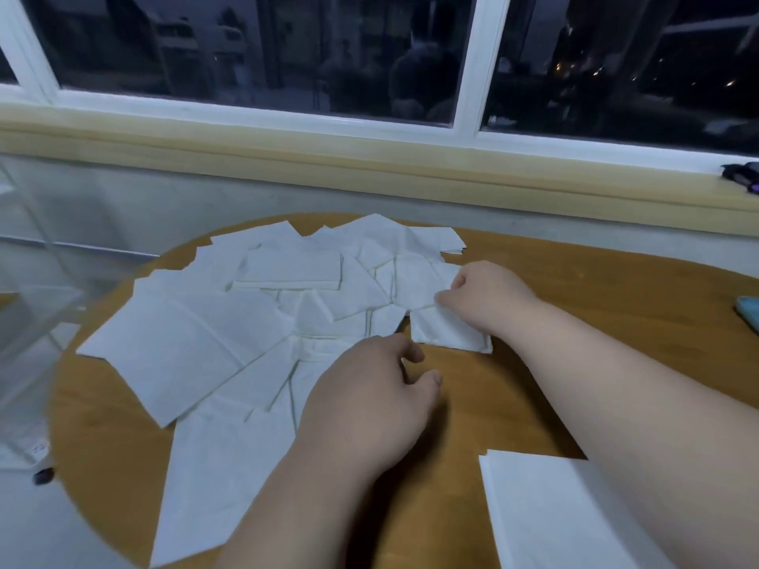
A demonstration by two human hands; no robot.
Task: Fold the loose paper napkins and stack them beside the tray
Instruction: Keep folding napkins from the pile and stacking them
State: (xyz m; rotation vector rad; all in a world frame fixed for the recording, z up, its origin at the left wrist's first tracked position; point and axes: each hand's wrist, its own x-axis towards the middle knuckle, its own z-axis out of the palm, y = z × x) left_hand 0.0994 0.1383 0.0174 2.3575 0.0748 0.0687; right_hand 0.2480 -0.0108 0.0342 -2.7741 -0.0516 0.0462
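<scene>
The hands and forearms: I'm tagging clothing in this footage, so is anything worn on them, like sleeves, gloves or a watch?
Nothing shows. The left hand and right hand are bare, without gloves, rings or a watch in view, and no sleeve appears anywhere up to the frame's edge.

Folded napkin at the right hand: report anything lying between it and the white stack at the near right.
Nothing on the table blocks it. Between the folded napkin, pinched by the right hand, and the white stack, only bare table shows. The right forearm runs beside that stretch.
</scene>
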